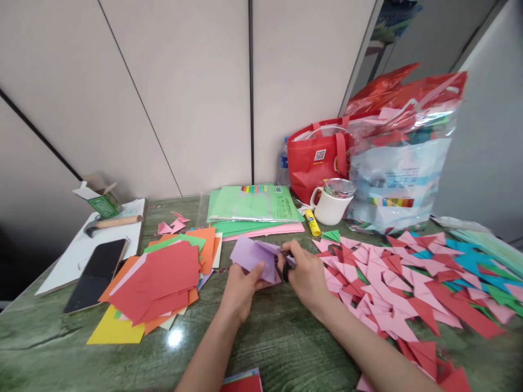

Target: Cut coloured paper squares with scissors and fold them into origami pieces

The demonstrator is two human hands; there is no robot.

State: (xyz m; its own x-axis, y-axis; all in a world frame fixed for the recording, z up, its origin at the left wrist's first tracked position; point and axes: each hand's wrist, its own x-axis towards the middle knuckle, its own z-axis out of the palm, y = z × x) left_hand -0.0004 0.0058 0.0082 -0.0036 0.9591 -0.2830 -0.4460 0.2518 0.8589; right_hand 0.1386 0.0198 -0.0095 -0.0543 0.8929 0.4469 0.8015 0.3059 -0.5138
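Between my hands is a sheet of purple paper (248, 257), partly cut, with a strip of it lifting toward the right. My left hand (242, 288) pinches its lower edge between thumb and fingers. Black-handled scissors (285, 270) are gripped in my right hand (304, 269), with the blades at the paper's right side and mostly hidden. A bit of pink paper (274, 281) shows under the purple sheet. To the left lies a pile of coloured paper squares (163, 277), red on top. Many cut pink and red paper pieces (388, 283) spread out right of my right hand.
A phone (96, 276), a hammer (114, 222) and a small green box (100, 200) are at the left. Behind my hands lie green paper packs (255, 204), a yellow glue stick (312, 222) and a white mug (330, 208). A red bag (312, 163) and a filled clear bag (402, 169) stand against the wall.
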